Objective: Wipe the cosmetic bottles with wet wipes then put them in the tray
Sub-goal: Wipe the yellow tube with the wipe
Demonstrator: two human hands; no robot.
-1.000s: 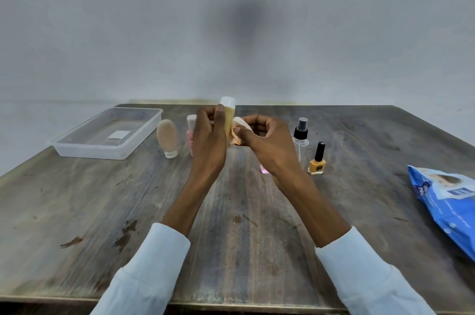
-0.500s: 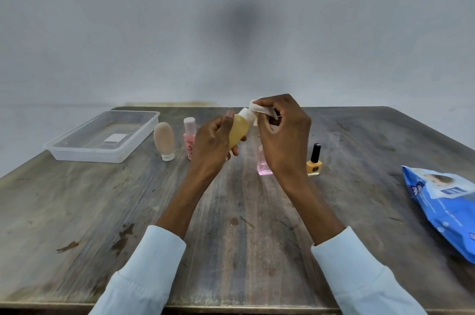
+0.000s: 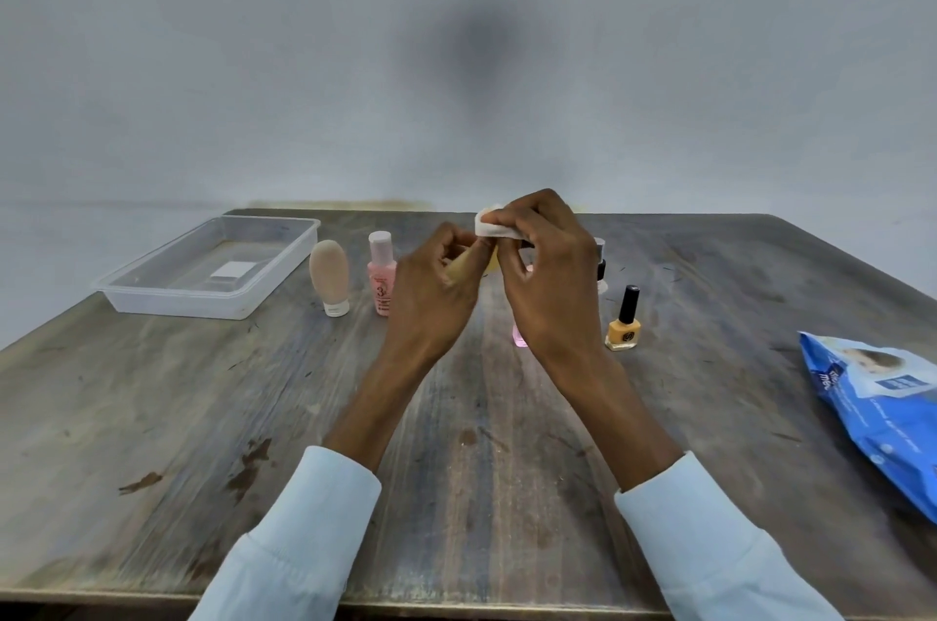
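Our left hand point(image 3: 431, 296) grips the yellow bottle point(image 3: 459, 268); our right hand point(image 3: 542, 275) pinches the wipe point(image 3: 494, 227) on it, pink bottle point(image 3: 382, 278) beside, tray point(image 3: 152, 303) far left

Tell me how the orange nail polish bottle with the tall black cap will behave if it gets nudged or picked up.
The nail polish bottle looks squat and wide-based, so a low push would probably slide it on the table. A knock on its tall narrow cap might tip it. It appears to be glass, so likely heavy for its size, smooth to the grip and breakable if dropped.

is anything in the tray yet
No bottles. The clear tray holds none; only a white label shows on its floor. The tan tube and pink bottle stand upright on the table beside it.
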